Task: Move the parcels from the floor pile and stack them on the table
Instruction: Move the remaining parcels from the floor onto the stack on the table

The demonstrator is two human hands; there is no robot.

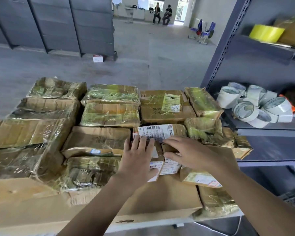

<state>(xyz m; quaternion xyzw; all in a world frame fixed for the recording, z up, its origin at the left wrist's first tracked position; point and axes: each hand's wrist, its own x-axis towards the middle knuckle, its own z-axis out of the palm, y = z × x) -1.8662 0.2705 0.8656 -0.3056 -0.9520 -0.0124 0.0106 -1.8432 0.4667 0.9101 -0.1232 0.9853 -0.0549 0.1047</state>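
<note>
Several taped cardboard parcels lie packed side by side on the table, whose white front edge shows below them. Two small labelled boxes sit in the middle: one under my left hand, another under my right hand. Both hands lie flat on these boxes with fingers straight and spread. Just beyond my fingertips is a parcel with a white barcode label. The floor pile is out of view.
A grey metal shelf unit stands close on the right, holding several white tape rolls and a yellow roll higher up. Grey lockers line the far left. Two people sit far back by a doorway.
</note>
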